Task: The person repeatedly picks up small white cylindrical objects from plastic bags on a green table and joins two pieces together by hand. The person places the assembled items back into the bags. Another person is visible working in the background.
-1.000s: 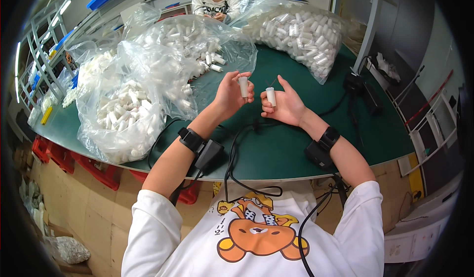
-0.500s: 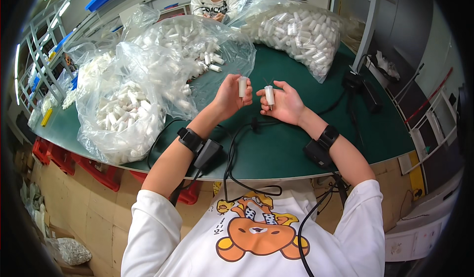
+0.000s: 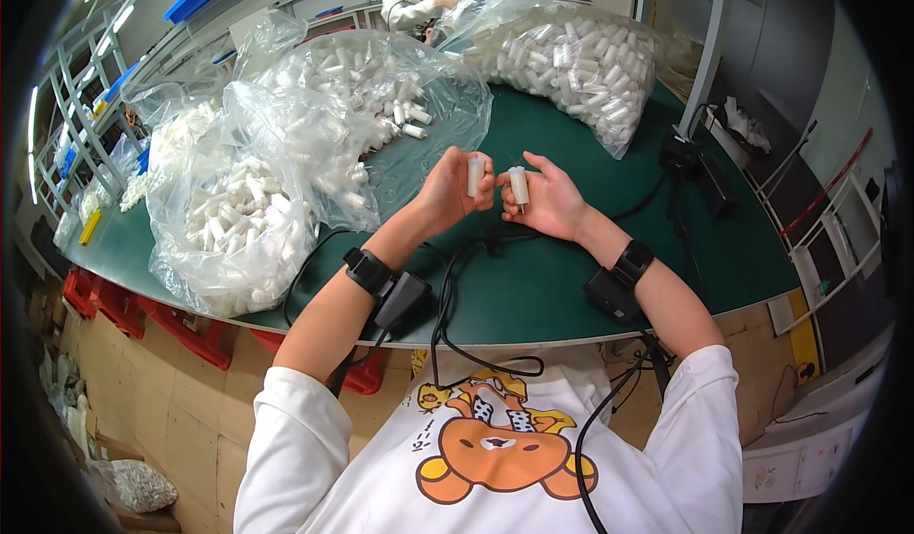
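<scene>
A: What lies nearest?
B: A white cloth shirt (image 3: 381, 467) with an orange bear print, then boxy black wrist devices (image 3: 405, 298) and a looping rubbery cable (image 3: 443, 320).

A: And the hands?
B: The left hand (image 3: 446, 191) has its grip curled around a smooth, matte left cylinder (image 3: 474, 177), white and upright. The right hand (image 3: 555, 201) holds a similar right cylinder (image 3: 518, 185), slightly tilted across its fingers, thumb raised, a thin pin below. Both are above the flat green tabletop (image 3: 533, 296).

A: Beyond them?
B: A crinkled, clear open bag (image 3: 171, 263) of white cylinders at left; a taut, bulging bag (image 3: 617, 144) farther right; a co-worker (image 3: 407, 10) behind.

A: Changed since half a second ago?
B: The left hand has shifted closer to the right one; the co-worker's arm now stretches sideways toward the plastic.
</scene>
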Demonstrator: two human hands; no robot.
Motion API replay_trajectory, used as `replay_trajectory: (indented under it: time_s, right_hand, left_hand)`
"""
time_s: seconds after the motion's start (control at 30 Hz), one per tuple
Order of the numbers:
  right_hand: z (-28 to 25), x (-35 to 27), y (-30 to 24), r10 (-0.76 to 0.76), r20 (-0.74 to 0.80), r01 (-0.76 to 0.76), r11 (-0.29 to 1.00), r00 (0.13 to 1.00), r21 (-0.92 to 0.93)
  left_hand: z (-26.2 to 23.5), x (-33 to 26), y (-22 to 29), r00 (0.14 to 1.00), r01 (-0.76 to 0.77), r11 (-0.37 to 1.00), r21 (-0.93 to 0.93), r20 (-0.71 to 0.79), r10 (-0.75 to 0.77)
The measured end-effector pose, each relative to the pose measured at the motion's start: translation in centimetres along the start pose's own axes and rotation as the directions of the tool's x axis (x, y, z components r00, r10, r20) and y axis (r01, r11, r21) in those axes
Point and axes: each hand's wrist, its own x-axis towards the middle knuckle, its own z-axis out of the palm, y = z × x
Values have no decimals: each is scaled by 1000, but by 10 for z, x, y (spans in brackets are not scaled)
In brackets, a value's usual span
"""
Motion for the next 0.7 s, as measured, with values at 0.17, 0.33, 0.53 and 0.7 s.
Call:
replay_trajectory:
  time_s: [0.17,0.33,0.53,0.7]
  right_hand:
    - [-3,-1,0,-16,5,16,1000,1000,4]
    - [0,-1,0,-30,-25,30,999,999,10]
    - [3,-3,1,-51,-38,49,998,998,-50]
    - [8,-5,4,-90,-86,70,975,992,-213]
  left_hand:
    - [7,-2,-1,988,-31,999,-31,-150,26]
    - [10,-2,-1,986,-3,993,122,-168,24]
    - [13,-4,-1,989,-31,975,220,-134,62]
    - [17,-7,1,984,-34,963,267,-160,79]
